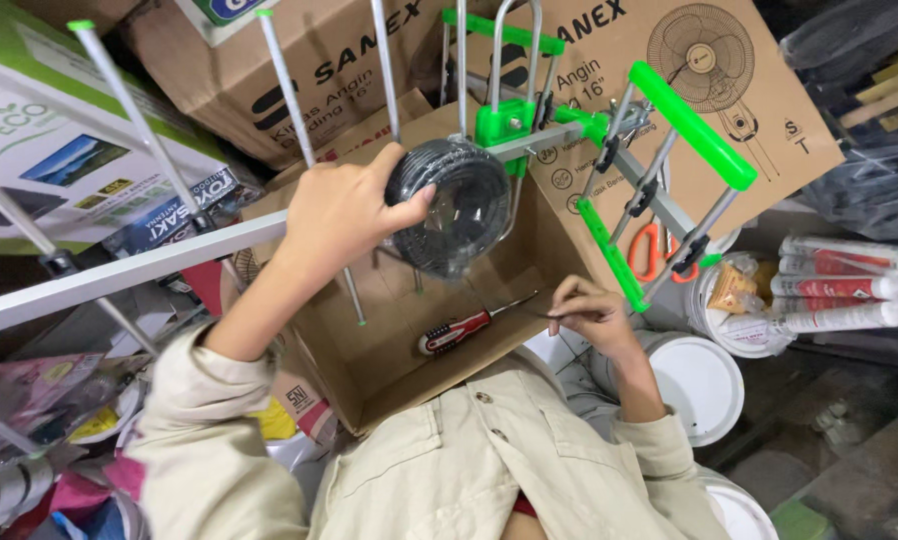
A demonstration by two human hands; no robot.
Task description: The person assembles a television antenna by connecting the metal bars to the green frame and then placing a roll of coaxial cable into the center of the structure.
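Where left hand (pixel 344 205) grips, cable coil (pixel 459 205)

One cable coil (pixel 449 205), one screwdriver (pixel 464 328), two white buckets (pixel 697 385).

An open cardboard box (pixel 369 370) carries the things — a red-handled screwdriver (pixel 461 329) lies on its floor.

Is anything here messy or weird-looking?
A red-handled screwdriver lies loose and slanted inside the open cardboard box. Orange scissors sit half hidden behind the green-and-metal antenna. Nothing looks broken or spilled.
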